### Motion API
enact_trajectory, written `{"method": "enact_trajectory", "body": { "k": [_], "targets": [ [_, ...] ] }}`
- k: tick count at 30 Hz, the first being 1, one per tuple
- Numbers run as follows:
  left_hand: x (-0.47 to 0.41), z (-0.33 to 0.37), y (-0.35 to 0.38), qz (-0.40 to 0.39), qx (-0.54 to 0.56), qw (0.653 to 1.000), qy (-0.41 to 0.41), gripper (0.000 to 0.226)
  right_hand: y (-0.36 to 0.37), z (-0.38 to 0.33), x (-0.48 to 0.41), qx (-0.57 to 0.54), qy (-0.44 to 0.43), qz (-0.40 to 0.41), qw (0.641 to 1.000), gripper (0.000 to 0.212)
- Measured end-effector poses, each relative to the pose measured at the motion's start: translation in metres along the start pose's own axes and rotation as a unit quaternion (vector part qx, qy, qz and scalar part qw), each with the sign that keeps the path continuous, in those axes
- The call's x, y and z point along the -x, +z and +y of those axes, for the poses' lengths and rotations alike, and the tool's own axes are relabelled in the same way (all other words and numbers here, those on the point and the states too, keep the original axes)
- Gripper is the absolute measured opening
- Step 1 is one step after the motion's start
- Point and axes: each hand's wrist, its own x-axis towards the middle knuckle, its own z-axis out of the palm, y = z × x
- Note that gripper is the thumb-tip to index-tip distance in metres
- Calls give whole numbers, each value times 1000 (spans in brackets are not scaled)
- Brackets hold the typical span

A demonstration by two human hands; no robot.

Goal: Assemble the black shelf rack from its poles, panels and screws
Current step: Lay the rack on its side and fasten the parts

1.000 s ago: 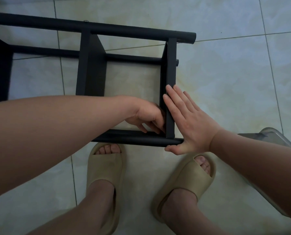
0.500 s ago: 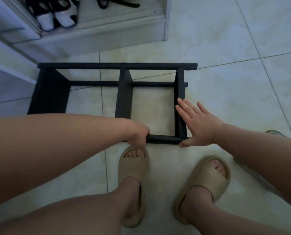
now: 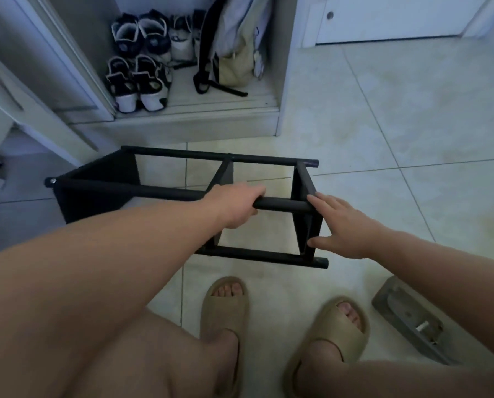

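The black shelf rack (image 3: 182, 193) lay on its side on the tiled floor (image 3: 383, 133), just beyond the person's two beige sandals (image 3: 225, 311), with its long poles running left to right. The left grip (image 3: 235, 203), a bare hand reaching in from the near left, was clamped on the upper near pole (image 3: 283, 204). Its fingers curled over the top of the pole between the middle panel (image 3: 224, 172) and the right end panel (image 3: 303, 185), so most of the pole stretched away to the left of the hand and only a short length showed to its right. The right grip (image 3: 343, 228) was apart. Its straight fingers (image 3: 319, 200) lay against the outer face of the right end panel where the upper near pole met it, and the thumb (image 3: 316, 242) touched the panel lower down. The lower near pole (image 3: 263, 255) ran below both hands and stuck out a little past the right end panel. The far pole (image 3: 182, 154) ran along the far side of the rack. The left end panel (image 3: 102, 193) closed the rack well to the left of both hands, and a screw (image 3: 52, 181) showed in the left tip of the upper near pole. Farther off stood an open cupboard (image 3: 197, 122) holding pairs of sneakers (image 3: 138, 79) and a bag (image 3: 234, 58). A white door (image 3: 383, 18) stood at the far right. A grey flat object (image 3: 412, 320) lay on the floor to the right of the sandals.
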Motion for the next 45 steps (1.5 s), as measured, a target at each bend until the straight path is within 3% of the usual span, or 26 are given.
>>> {"method": "enact_trajectory", "body": {
  "k": [12,18,25,30,36,45],
  "targets": [
    [27,31,-28,38,-17,999,19,23,-18,-17,40,7,54,98,994,98],
    [6,26,-19,52,-16,998,-11,25,-13,-9,22,13,66,76,995,99],
    [-34,8,-16,116,-14,991,-66,23,-11,-3,-29,-2,67,126,990,87],
    [-49,-1,-17,120,-22,988,-98,29,-5,1,-46,-13,73,97,992,83],
    [-28,4,-9,39,-27,996,-77,71,-5,8,-22,2,81,73,994,83],
    [8,72,-18,38,-69,997,25,75,1,33,70,-1,143,82,986,83]
  ]
}}
